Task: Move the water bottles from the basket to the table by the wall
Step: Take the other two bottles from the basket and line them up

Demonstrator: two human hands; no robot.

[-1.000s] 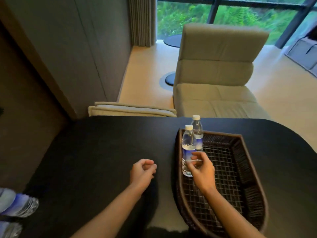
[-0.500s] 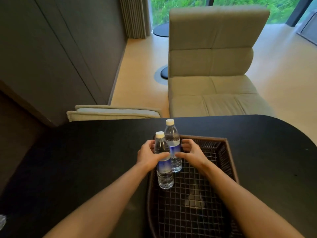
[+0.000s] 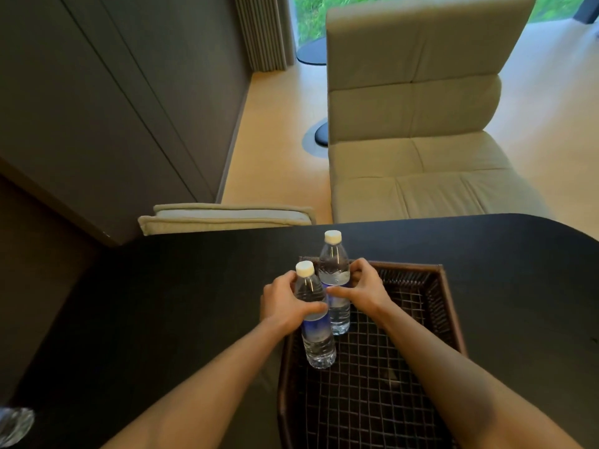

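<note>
Two clear water bottles with white caps and blue labels stand upright in the far left corner of a dark wicker basket [image 3: 450, 319] on a black table [image 3: 162, 303]. My left hand [image 3: 285, 306] is wrapped around the nearer bottle [image 3: 316, 338] at its upper half. My right hand [image 3: 363, 288] grips the farther, taller-looking bottle [image 3: 334, 264] around its middle. Both bottle bases rest on the basket's wire mesh floor.
Part of another clear bottle [image 3: 13, 424] shows at the bottom left edge. A beige lounge chair [image 3: 415, 140] stands beyond the table. A folded beige cushion [image 3: 227, 217] lies at the table's far edge, with a dark wall [image 3: 113, 108] to the left.
A second ago my right hand held the near bottle and my left fist rested on the table. Now my left hand holds the near bottle and my right hand has closed on the far one.
</note>
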